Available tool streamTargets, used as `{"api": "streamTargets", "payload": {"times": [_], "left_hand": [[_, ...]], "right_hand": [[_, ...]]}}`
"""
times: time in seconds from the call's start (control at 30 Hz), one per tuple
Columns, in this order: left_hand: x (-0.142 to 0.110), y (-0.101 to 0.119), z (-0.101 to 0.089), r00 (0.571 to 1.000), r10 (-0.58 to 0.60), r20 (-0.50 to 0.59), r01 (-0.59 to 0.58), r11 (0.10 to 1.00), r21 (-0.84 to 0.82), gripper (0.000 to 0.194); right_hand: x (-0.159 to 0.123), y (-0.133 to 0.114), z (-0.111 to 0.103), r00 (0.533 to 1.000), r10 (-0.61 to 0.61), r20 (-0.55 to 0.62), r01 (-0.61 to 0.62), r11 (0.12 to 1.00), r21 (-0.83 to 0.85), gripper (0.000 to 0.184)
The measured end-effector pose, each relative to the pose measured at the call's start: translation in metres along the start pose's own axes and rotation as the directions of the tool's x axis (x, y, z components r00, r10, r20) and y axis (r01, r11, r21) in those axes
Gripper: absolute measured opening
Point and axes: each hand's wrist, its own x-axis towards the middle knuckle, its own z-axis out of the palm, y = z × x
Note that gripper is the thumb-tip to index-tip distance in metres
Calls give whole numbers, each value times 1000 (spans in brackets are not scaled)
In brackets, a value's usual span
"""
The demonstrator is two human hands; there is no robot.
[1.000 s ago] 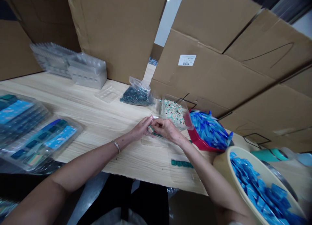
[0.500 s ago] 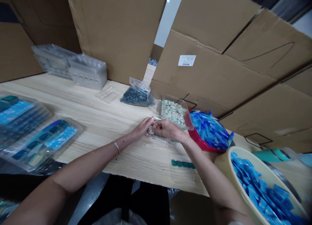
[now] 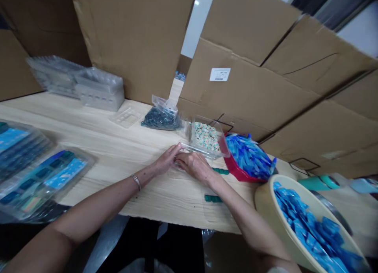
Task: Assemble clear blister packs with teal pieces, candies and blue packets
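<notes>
My left hand (image 3: 168,159) and my right hand (image 3: 193,166) meet at the middle of a wooden table, with fingers curled over a clear plastic blister tray (image 3: 180,171). Whatever lies under my palms is hidden. Just beyond my right fingers stands a clear plastic box (image 3: 206,137) of small patterned white and teal pieces. A short teal strip (image 3: 220,171) lies next to my right wrist, and another teal strip (image 3: 213,198) sits nearer the table's front edge.
A red tray (image 3: 233,170) of blue pieces and a cream basin (image 3: 265,204) of blue packets stand at right. A bag of dark teal pieces (image 3: 162,119), stacked clear trays (image 3: 99,90) and filled blister packs (image 3: 38,174) occupy the table. Cardboard sheets (image 3: 245,84) wall the back.
My hands have come lower and closer over the clear tray, and the upper teal strip now shows beside my right wrist. The whole view has shifted slightly left.
</notes>
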Motion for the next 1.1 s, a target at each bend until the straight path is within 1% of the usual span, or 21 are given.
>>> {"api": "streamTargets", "payload": {"times": [0.07,0.1,0.13,0.17,0.2,0.23,0.27,0.3,0.37,0.4,0.47,0.57,0.63,0.73,0.87,0.97,1.03,1.1], "left_hand": [[-2,3,0,999,-31,25,31,1000,-6,42],[-2,6,1,997,-55,50,56,998,-14,43],[-3,8,1,995,-77,67,78,997,-22,43],[-3,9,2,992,-97,83,100,994,-32,43],[-4,11,2,989,-114,93,118,992,-44,43],[-4,11,3,987,-128,100,134,989,-56,42],[-5,11,4,984,-141,111,149,987,-67,42],[-5,11,5,980,-153,125,163,984,-73,41],[-6,10,7,975,-172,144,184,980,-74,42],[-6,9,7,973,-177,147,189,980,-69,42],[-6,8,8,971,-191,143,200,978,-54,44],[-6,7,8,970,-205,132,212,976,-39,43],[-5,7,7,968,-211,137,218,975,-38,41],[-5,7,8,964,-219,151,227,973,-37,39],[-6,7,9,960,-243,142,248,968,-22,40],[-5,8,10,958,-255,129,259,966,-16,40],[-4,8,9,956,-267,120,270,963,-12,39],[-4,8,9,954,-276,112,279,960,-5,38]], "right_hand": [[-3,12,-10,998,11,-68,-9,999,42,21],[-5,24,-17,990,54,-132,-50,998,40,23],[-6,39,-24,970,124,-208,-122,992,23,25],[-8,58,-31,935,211,-286,-221,975,-5,26],[-9,79,-37,889,291,-354,-324,946,-35,23],[-10,100,-42,847,359,-391,-412,910,-57,20],[-9,121,-44,831,406,-380,-468,880,-84,21],[-8,140,-45,838,425,-342,-483,869,-103,22],[-1,167,-40,878,412,-245,-446,889,-105,23],[3,176,-35,898,389,-204,-413,906,-90,21],[12,184,-25,923,356,-148,-366,929,-49,19],[21,185,-17,933,348,-93,-350,937,-7,14],[22,186,-16,935,349,-65,-349,937,8,11],[20,188,-18,936,348,-51,-348,937,21,10],[19,192,-18,921,388,-46,-383,920,82,5],[21,193,-15,903,425,-65,-412,898,154,9],[21,194,-14,892,444,-82,-415,879,234,11],[20,194,-14,877,476,-65,-422,827,370,15]]}}
